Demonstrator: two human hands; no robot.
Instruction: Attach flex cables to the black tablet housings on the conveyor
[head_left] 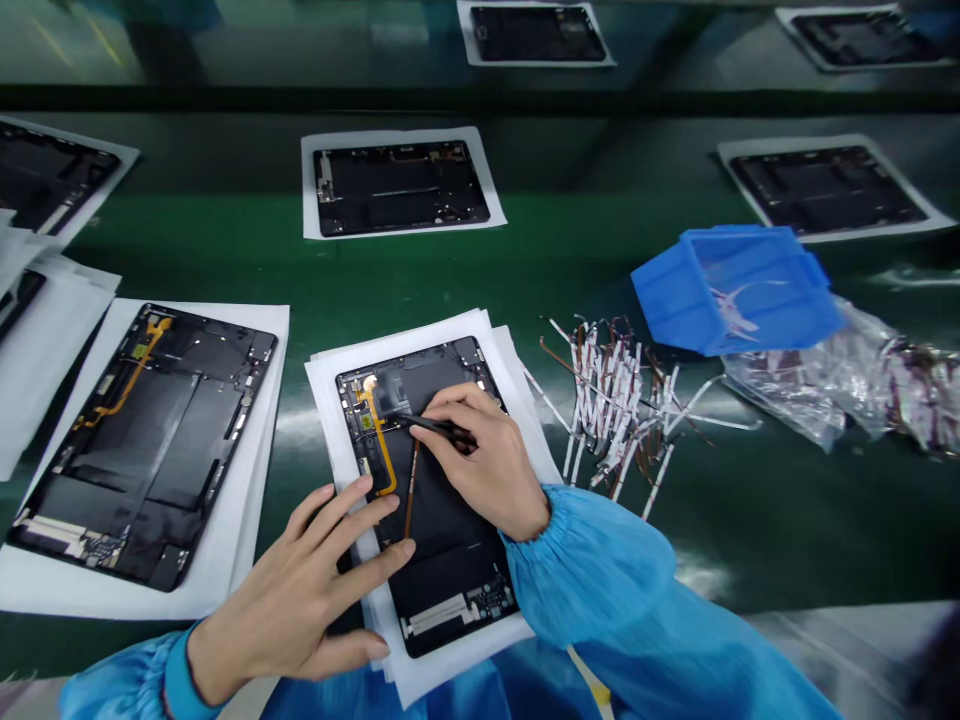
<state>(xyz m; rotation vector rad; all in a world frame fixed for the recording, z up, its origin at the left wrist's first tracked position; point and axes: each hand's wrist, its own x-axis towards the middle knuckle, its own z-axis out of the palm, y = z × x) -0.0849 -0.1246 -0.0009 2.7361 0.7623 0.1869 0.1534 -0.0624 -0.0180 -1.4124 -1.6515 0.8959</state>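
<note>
In front of me a black tablet housing lies open-side up on white paper sheets. An orange flex cable runs down its left side, and a thin brown flex strip lies beside that. My right hand grips black tweezers, whose tips point left near the orange cable and the strip's upper end. Spread over the housing's left edge, my left hand has its fingers apart. Its fingertips rest by the lower ends of the orange cable and the brown strip.
A second tablet housing lies on paper at left. To the right sit a pile of flex strips, a blue bin on its side and clear plastic bags. Farther back, more housings lie on paper along the green surface.
</note>
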